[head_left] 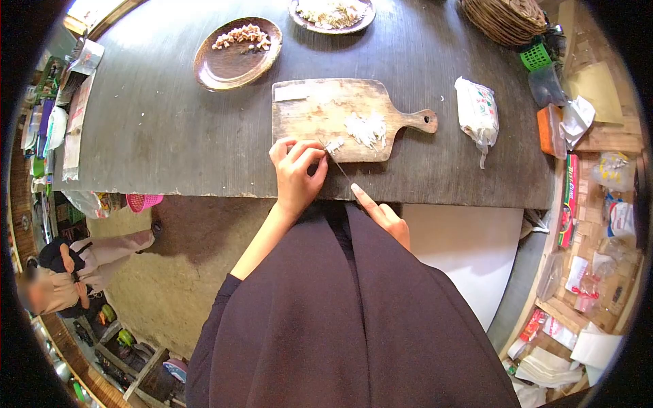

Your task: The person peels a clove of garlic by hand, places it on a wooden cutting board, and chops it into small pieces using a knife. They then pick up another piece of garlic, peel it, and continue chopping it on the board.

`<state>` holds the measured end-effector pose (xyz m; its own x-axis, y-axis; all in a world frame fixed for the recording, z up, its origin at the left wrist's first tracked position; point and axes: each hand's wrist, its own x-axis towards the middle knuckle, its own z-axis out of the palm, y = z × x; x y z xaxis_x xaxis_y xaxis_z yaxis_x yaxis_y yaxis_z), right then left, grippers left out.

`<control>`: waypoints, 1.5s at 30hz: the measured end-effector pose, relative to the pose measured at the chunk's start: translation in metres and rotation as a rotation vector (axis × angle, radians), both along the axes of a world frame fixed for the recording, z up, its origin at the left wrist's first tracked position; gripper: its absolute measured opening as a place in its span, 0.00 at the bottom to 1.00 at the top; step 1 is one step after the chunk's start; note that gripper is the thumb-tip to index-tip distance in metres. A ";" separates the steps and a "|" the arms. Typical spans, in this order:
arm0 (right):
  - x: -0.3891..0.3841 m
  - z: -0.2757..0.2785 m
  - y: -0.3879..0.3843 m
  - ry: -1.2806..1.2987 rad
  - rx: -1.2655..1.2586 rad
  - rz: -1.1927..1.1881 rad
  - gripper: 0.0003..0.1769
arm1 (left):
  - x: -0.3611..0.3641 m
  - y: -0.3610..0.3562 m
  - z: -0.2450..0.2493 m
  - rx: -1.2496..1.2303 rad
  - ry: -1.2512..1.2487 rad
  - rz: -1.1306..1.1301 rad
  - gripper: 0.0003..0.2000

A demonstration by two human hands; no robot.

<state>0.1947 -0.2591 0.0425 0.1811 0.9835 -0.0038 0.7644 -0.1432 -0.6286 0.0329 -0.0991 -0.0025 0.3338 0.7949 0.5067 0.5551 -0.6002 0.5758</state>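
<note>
A wooden cutting board [320,119] lies near the table's front edge. My right hand [386,219] is closed around a knife [341,168], index finger stretched along it; the handle is hidden in the hand. The thin blade reaches over the board's front edge beside some small cut white pieces [333,145]. With bent fingers, my left hand [298,173] pinches at the board's near left corner, next to the blade; what it grips is mostly hidden, seemingly the white food being cut. Chopped white strips [367,130] are heaped on the right, and a pale flat rectangle [291,92] lies at the far left corner.
Behind the board stand a brown plate [235,66] with chopped brownish pieces and another plate [333,28] with pale shreds. A white plastic packet [476,112] lies right of the board handle. A wicker basket [507,20] is far right. Another person [78,268] is at left.
</note>
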 end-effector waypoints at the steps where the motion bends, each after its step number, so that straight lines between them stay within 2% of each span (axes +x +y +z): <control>1: 0.000 0.000 0.001 0.001 -0.001 0.000 0.33 | 0.000 0.000 0.000 -0.001 0.001 -0.001 0.07; 16: 0.005 -0.017 -0.004 -0.057 -0.035 0.063 0.32 | 0.000 0.000 -0.002 0.004 -0.012 -0.002 0.08; 28: 0.003 -0.017 0.002 0.006 0.091 -0.011 0.31 | -0.001 0.000 -0.002 0.003 -0.014 -0.002 0.08; 31: 0.007 -0.023 -0.003 -0.069 0.061 0.065 0.31 | -0.001 0.000 0.000 0.009 -0.014 -0.004 0.08; 45: 0.004 0.002 0.009 -0.054 0.017 0.003 0.32 | -0.001 -0.001 -0.002 0.014 -0.018 0.001 0.07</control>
<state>0.1982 -0.2503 0.0441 0.1779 0.9838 0.0222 0.7974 -0.1309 -0.5890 0.0317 -0.0997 -0.0044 0.3240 0.7879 0.5236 0.5451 -0.6079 0.5774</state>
